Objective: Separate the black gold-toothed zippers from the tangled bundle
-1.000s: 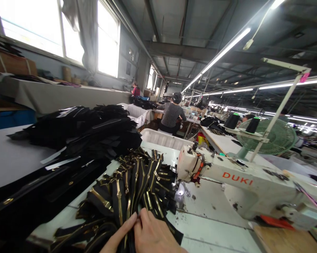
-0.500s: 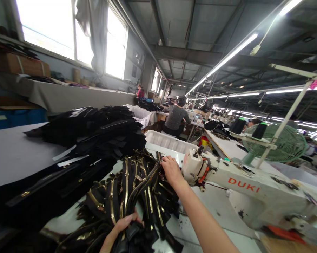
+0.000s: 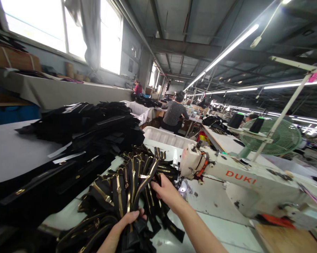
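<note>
A heap of black zippers (image 3: 118, 189) with gold teeth is spread across the pale sewing table. Near the front of the heap, my left hand (image 3: 129, 219) is closed round the ends of several strips, thumb on top. My right hand (image 3: 167, 191) is at the heap's right side, with its thumb and fingers closed on a zipper tape; part of that grip is hidden. Just beyond and right of this hand stands the white sewing machine (image 3: 216, 168), its needle end close to the zippers.
A tall stack of black fabric pieces (image 3: 105, 126) lies on the left. Behind the machine table is a white plastic bin (image 3: 169, 137). Thread cones (image 3: 236, 120) and a green fan (image 3: 282, 137) stand at the right. Farther back a person (image 3: 175, 112) sits facing away.
My right hand has drawn back toward me, down and slightly left, from the far end of the zippers. My left hand keeps its grip. The view has shifted slightly.
</note>
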{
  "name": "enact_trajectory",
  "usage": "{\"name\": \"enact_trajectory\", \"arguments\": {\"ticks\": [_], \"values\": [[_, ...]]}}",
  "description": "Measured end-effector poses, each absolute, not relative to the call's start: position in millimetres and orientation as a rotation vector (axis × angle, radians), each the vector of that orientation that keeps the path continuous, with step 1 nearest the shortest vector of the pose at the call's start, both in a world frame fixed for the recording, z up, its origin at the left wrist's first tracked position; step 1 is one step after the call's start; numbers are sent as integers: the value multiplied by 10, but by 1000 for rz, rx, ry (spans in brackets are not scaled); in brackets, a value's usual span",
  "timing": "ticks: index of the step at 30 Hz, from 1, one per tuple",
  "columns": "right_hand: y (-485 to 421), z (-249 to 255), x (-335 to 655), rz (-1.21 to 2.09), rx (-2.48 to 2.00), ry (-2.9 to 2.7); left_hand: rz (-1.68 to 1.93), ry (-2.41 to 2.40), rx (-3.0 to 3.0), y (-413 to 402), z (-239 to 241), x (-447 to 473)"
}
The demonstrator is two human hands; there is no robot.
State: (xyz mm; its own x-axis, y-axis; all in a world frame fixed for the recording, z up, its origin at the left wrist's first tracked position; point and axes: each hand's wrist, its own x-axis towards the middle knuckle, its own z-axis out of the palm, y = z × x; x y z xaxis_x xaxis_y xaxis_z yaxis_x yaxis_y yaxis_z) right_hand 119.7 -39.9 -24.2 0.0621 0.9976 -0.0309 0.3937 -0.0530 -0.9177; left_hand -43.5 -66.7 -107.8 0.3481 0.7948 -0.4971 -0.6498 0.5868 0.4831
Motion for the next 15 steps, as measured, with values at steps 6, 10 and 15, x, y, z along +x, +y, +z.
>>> {"name": "enact_trajectory", "arguments": {"ticks": [6,10,15], "values": [[-606,-325,1119,477,-1864,-1708,981,798,190,-739,-1038,-420],[-705,-391,980,400,-2048,-1799,983,810,185,-731,-1027,-389],[-597,-311,1105,477,-2088,-1976,971,824,187,-753,-970,-390]]}}
